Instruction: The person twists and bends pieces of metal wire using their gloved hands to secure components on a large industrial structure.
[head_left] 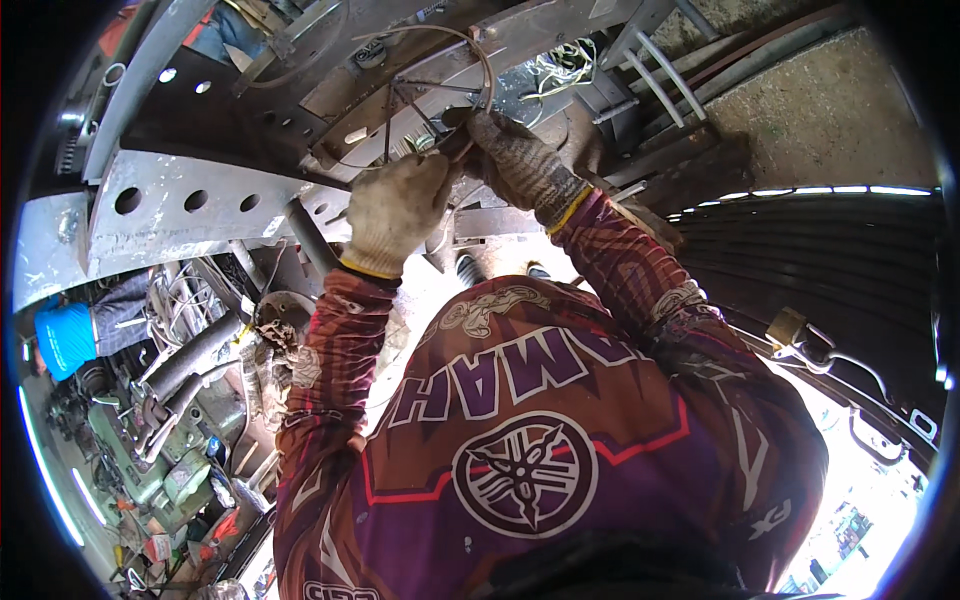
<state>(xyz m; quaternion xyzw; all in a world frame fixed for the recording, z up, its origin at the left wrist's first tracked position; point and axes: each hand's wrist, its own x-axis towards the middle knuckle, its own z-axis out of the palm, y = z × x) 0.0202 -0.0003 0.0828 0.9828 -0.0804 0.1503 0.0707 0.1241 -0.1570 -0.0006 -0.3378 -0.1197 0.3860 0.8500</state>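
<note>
My left hand (392, 208), in a pale knit work glove with a yellow cuff edge, is closed, knuckles up. Against its fingertips my right hand (515, 163) is closed too, in a dirtier grey knit glove. Both meet at a small dark piece whose kind I cannot make out, mostly covered by the fingers. A thin tan cable (478, 52) arcs from the upper middle down to the right hand; whether the fingers grip it I cannot tell. Thin dark rods (389, 122) stand just beyond the left hand, among steel parts.
A grey steel beam with round holes (222, 205) runs along the left. A bundle of pale wire (562, 72) lies beyond the right hand. Dark corrugated metal (840, 250) stands at right. At far left is a person in a blue shirt (66, 340), near green machinery (125, 440).
</note>
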